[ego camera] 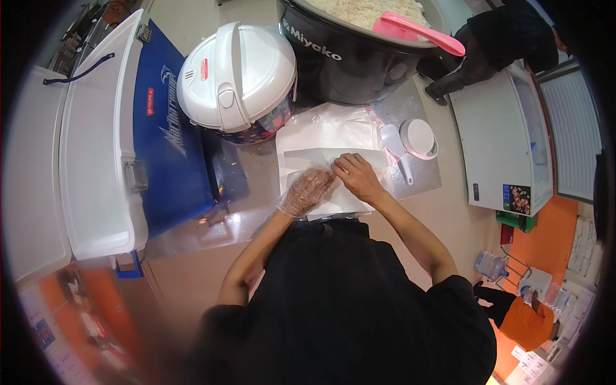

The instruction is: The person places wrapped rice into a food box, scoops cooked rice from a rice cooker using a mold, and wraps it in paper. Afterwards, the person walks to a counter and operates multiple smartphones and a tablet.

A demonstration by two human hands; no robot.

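Observation:
My left hand (308,191), in a clear plastic glove, and my bare right hand (357,176) meet over a stack of white paper sheets (320,132). Their curled fingers pinch the raised fold of a paper sheet (308,156), which shows a greyish side. My fingertips nearly touch, and partly hide what lies between them. To the right of the paper is a white rice paddle (392,139), its handle towards me. Beside it sits a small round white kitchen scale (417,137).
A black Miyako rice cooker (356,72) holds cooked rice (356,12), a pink paddle (414,31) across its rim. Left stand a lidded white rice cooker (238,77) and a blue-and-white cool box (163,125). Crumbs dot the metal table (192,240). Two people and a chest freezer (495,144) are rightward.

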